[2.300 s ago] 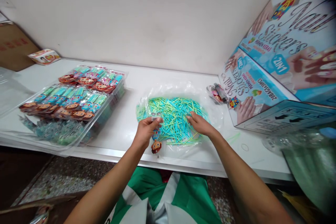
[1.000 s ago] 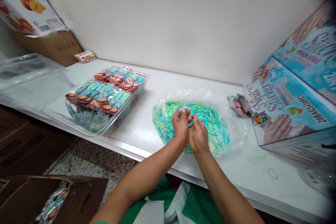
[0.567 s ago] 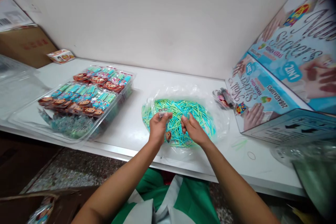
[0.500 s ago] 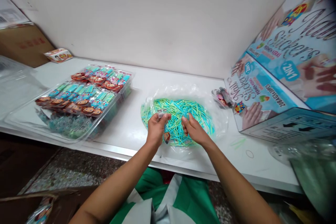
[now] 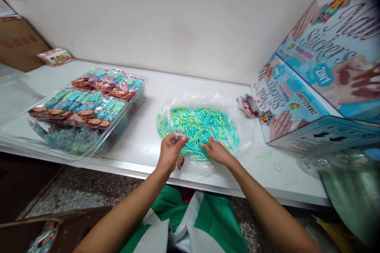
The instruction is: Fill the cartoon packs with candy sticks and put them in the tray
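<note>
My left hand (image 5: pixel 168 151) is closed on a small clear packet (image 5: pixel 179 155) with a cartoon face at its lower end, holding it by the top just over the table's front edge. My right hand (image 5: pixel 216 151) rests on a heap of blue and green sticks (image 5: pixel 199 125), fingers bent down among them; whether it grips any is hidden. The sticks lie on a clear plastic bag (image 5: pixel 208 101) spread on the white table (image 5: pixel 166 91).
A clear tray (image 5: pixel 18 142) full of finished packets (image 5: pixel 89 102) stands at the left. Large nail-sticker boxes (image 5: pixel 311 75) fill the right side, with a few packets (image 5: pixel 247 106) beside them. A small box (image 5: pixel 55 57) and cardboard cartons sit far left. A rubber band (image 5: pixel 277 167) lies at the right.
My hands met over the sticks a second ago, then parted. My right hand has dropped back onto the heap. My left hand keeps the packet and sits slightly lower.
</note>
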The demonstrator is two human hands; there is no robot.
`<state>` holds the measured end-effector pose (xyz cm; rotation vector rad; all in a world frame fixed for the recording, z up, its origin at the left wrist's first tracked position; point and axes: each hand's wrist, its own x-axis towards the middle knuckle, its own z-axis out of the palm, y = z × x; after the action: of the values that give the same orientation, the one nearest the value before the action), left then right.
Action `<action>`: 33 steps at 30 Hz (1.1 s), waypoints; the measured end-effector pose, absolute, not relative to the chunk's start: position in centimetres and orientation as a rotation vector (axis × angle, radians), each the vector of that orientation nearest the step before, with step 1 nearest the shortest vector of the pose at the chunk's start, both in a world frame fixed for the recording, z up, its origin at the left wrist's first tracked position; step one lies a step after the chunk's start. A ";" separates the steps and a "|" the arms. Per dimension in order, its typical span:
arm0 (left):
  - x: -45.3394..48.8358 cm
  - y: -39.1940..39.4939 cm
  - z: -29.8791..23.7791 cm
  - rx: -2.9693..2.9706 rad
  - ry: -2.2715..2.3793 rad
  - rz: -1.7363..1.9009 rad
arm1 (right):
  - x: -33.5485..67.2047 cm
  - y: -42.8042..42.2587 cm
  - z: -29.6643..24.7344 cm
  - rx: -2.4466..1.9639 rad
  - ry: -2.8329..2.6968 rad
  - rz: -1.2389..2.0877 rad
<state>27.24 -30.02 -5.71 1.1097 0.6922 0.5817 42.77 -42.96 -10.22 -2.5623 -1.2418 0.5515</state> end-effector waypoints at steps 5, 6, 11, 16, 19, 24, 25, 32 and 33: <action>27.0 -30.1 -5.6 1.147 0.706 0.539 | 42.9 -41.5 -10.2 -2.611 -1.226 0.465; 27.0 -30.1 -5.5 1.158 0.703 0.534 | 43.2 -41.5 -9.8 -2.615 -1.229 0.452; 27.0 -30.0 -5.4 1.254 0.676 0.538 | 44.5 -42.5 -6.5 -2.535 -1.346 0.408; 27.2 -30.2 -5.5 1.416 0.603 0.572 | 43.6 -42.9 -1.5 -2.246 -1.634 0.443; 27.2 -30.4 -5.5 1.567 0.571 0.595 | 42.5 -42.6 1.3 -2.231 -1.775 0.521; 26.7 -30.3 -5.2 1.883 0.524 0.602 | 41.4 -41.9 3.6 -2.256 -2.018 0.619; 26.5 -30.3 -5.2 1.950 0.517 0.603 | 41.4 -41.8 3.7 -2.266 -2.056 0.638; 26.3 -29.8 -5.5 2.418 0.262 0.678 | 41.2 -41.2 3.0 -2.293 -2.190 0.680; 26.3 -29.8 -5.4 2.467 0.219 0.655 | 41.2 -41.1 2.8 -2.300 -2.196 0.678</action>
<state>26.35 -29.76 -5.37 2.4666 0.2192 0.6550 41.15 -41.12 2.82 -2.3002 -2.1961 0.6777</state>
